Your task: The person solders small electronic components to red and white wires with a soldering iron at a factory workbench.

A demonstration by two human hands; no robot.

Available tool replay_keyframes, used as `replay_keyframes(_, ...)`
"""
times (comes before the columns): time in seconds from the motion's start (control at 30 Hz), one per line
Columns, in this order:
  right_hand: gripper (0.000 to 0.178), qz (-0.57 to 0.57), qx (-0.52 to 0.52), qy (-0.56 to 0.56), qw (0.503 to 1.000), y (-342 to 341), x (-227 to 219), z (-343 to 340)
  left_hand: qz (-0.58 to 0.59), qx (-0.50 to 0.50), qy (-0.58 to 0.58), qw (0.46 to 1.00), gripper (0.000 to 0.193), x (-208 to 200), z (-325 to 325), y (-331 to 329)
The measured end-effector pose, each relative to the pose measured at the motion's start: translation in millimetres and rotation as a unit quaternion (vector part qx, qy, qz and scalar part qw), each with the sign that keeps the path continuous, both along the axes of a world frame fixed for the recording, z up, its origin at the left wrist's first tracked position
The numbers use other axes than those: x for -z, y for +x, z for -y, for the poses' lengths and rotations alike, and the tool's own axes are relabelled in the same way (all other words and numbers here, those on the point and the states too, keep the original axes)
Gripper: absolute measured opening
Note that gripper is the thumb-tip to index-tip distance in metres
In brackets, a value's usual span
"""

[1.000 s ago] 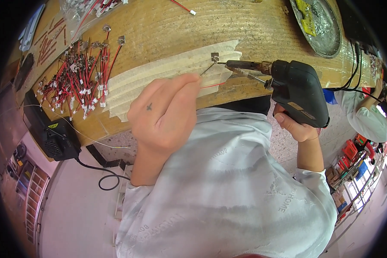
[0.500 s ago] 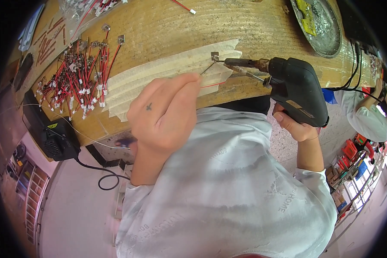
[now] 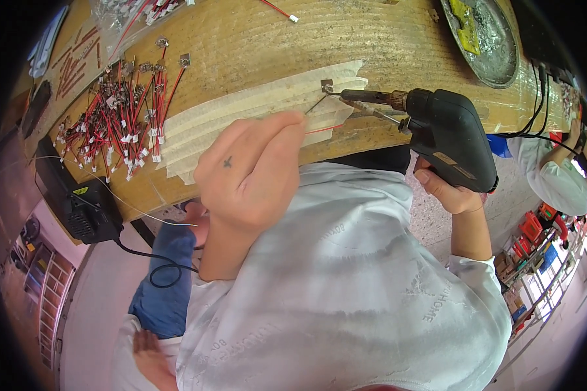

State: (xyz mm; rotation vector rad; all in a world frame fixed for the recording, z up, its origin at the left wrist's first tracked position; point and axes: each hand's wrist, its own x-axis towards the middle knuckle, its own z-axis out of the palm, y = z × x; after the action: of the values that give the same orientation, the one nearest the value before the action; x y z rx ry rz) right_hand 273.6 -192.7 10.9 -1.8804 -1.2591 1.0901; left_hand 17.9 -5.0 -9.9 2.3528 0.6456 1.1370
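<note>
My left hand is closed in a pinch on a two-wire lead. Its dark wire reaches up to a small square metal plate. The red wire sticks out to the right below it. The plate lies on strips of masking tape along the bench. My right hand grips a black soldering gun by its handle. The gun's tip meets or nearly meets the plate where the dark wire ends. A thin feed tube slants below the barrel. My fingertips hide the rest of the lead.
Left on the wooden bench lies a heap of red-and-black leads with white connectors. A round metal dish with a yellow sponge sits far right. A black corded device is at the left edge. Another person's blue-clad leg is close on my left.
Another person's leg and hand have come into view at the lower left. My hands, the lead and the soldering gun have hardly moved.
</note>
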Motion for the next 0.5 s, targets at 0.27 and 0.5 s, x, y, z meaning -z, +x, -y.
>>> replay_keyframes(0.27, 0.035, -0.005, 0.013, -0.026, 1.0, -0.2, -2.3, -0.5, -0.003, -0.002, 0.0, 1.0, 0.024, 0.1, 0.6, 0.2)
replay_keyframes(0.5, 0.034, 0.0, 0.009, -0.034, 0.999, 0.3, -1.9, 1.0, -0.008, -0.005, 0.001, 1.0, 0.024, 0.4, 1.1, -0.4)
